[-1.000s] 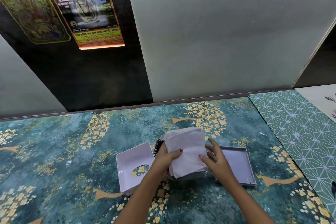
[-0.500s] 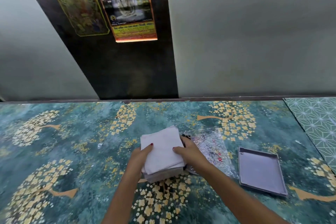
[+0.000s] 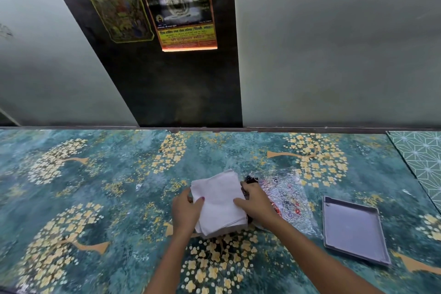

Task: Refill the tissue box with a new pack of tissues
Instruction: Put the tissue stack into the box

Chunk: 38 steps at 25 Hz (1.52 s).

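Observation:
A thick stack of white tissues [image 3: 218,200] sits in the middle of the table, held from both sides. My left hand [image 3: 185,212] grips its left edge with the thumb on top. My right hand [image 3: 256,201] grips its right edge. A thin grey edge shows under the stack's near side; I cannot tell whether it is the box. The empty clear plastic tissue wrapper [image 3: 288,198] with printed letters lies just right of my right hand. The flat grey box tray [image 3: 353,229] lies further right, empty.
The table [image 3: 95,186] has a teal cover with yellow flower trees. A green geometric mat [image 3: 422,157] covers the far right. A wall with a dark panel and two posters [image 3: 181,5] rises behind the table's back edge.
Both hands carried the tissue stack left, off the wrapper, onto the spot where the white box part with the oval hole lay; that part is now hidden. The view shifted left.

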Motion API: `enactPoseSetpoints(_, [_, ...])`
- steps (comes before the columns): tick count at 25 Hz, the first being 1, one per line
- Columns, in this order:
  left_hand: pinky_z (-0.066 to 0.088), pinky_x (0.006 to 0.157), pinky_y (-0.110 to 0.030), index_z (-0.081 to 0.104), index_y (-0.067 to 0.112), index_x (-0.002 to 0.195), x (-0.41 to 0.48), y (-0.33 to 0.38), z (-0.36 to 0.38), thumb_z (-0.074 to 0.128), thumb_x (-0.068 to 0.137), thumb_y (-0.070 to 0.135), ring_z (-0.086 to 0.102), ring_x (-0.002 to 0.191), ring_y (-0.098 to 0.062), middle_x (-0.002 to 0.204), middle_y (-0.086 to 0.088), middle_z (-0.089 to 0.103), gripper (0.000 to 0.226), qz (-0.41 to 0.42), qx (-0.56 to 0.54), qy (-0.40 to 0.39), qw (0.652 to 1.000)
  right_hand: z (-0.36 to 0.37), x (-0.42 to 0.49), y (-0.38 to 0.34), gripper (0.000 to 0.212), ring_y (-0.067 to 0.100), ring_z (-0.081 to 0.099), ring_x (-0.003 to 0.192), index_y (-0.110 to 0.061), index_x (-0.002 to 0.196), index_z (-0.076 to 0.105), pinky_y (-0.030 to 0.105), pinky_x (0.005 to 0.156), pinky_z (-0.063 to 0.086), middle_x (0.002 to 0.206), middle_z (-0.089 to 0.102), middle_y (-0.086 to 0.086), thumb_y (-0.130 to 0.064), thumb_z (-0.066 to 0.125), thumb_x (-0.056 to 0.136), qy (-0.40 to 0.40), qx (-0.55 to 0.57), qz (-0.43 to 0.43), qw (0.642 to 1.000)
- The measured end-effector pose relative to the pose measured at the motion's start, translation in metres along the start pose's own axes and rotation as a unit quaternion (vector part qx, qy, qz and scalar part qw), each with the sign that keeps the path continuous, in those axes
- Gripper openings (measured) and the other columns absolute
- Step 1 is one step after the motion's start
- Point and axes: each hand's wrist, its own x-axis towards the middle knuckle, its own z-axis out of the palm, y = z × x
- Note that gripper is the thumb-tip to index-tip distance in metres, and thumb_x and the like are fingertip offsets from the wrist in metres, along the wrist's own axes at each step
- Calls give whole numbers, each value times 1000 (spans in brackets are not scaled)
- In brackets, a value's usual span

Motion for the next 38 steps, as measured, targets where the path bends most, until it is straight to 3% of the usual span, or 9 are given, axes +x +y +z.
enactPoseSetpoints(4, [51,73,-37,54,10,123,-3,-4,1,67,78,23,59,89,-29,112,-14,60,49,24,36,15,999,-3,-1,-2,75,28,38,124,-24,143,15,33,93,36,142,29,8,-28,58,82,47,-31,-68,996])
enactPoseSetpoints(8, [46,91,-40,50,12,123,-2,0,-13,70,76,16,51,108,-26,120,-11,50,51,163,41,31,985,-6,0,-1,65,30,15,140,-29,141,22,51,113,20,155,16,2,-38,51,84,34,-311,-215,925])
enactPoseSetpoints(13, [30,111,-51,46,25,131,20,-14,-20,44,72,55,33,136,-31,144,-6,43,67,293,298,-108,902,-2,6,2,66,33,1,142,-30,142,17,64,112,5,157,8,0,-47,46,85,-37,-395,-172,902])
enactPoseSetpoints(18, [22,112,-55,48,25,130,18,-15,-13,68,76,32,23,141,-34,146,-7,41,57,301,385,-117,864,7,2,0,66,35,-6,143,-26,143,17,70,106,-4,157,10,2,-44,46,87,-40,-456,-150,876])
enactPoseSetpoints(20, [32,101,-64,61,33,114,16,-14,-9,81,58,39,29,136,-39,138,-8,51,59,294,455,-98,835,11,3,-3,66,36,-8,143,-23,143,18,71,105,-5,157,11,4,-41,48,87,-47,-474,-132,869])
enactPoseSetpoints(26, [-9,112,-59,44,42,128,27,0,-2,59,82,40,-23,139,-40,157,-4,-15,49,210,494,-137,832,21,16,-8,64,39,-11,141,-25,144,16,74,101,-8,157,10,3,-46,42,89,-93,-531,-65,840])
enactPoseSetpoints(31, [-5,114,-57,45,36,129,29,14,-7,58,83,32,-15,142,-39,158,-4,-7,48,205,461,-164,847,12,10,-9,62,39,-12,141,-23,143,21,74,102,-8,157,11,4,-46,41,89,-101,-510,-89,850])
enactPoseSetpoints(35, [31,107,-36,51,21,126,9,17,-11,66,78,28,37,130,-23,141,-6,43,51,264,282,-144,911,2,0,-12,56,37,-8,142,-22,134,38,71,106,-2,154,21,4,-46,50,85,-69,-448,-141,880])
enactPoseSetpoints(38, [34,107,-34,39,17,136,1,11,-5,66,78,28,37,133,-22,148,-5,36,65,230,389,-232,861,3,-1,-15,66,40,-9,141,-22,135,37,74,104,-2,153,23,8,-53,53,79,-97,-487,-114,860])
